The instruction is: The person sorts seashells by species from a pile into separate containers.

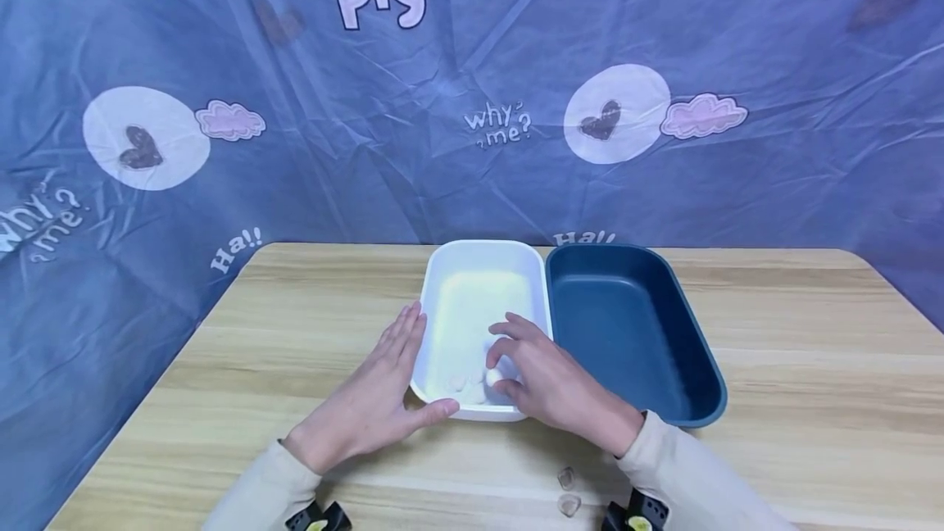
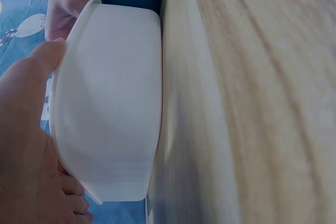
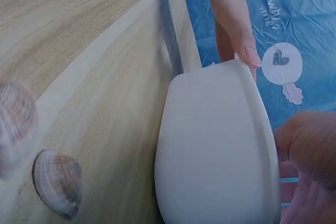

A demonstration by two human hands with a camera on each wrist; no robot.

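A white rectangular tray (image 1: 483, 248) stands on the table. My left hand (image 1: 376, 396) lies along its left side, fingers straight, with the thumb at the near rim. Over the tray's near right corner, my right hand (image 1: 553, 375) pinches a small white rounded thing (image 1: 494, 377) between thumb and forefinger; its exact kind I cannot tell. Several pale pieces (image 1: 458, 383) lie on the tray floor beside it, washed out by the light. In both wrist views the tray's outer wall (image 2: 110, 87) hides its contents.
A dark blue tray (image 1: 619, 326) stands against the white one's right side. Two clam shells (image 1: 569, 505) lie on the wooden table (image 1: 295, 334) below the right forearm; one shell (image 3: 58, 182) shows brown ribs. A blue printed cloth (image 1: 413, 170) hangs behind.
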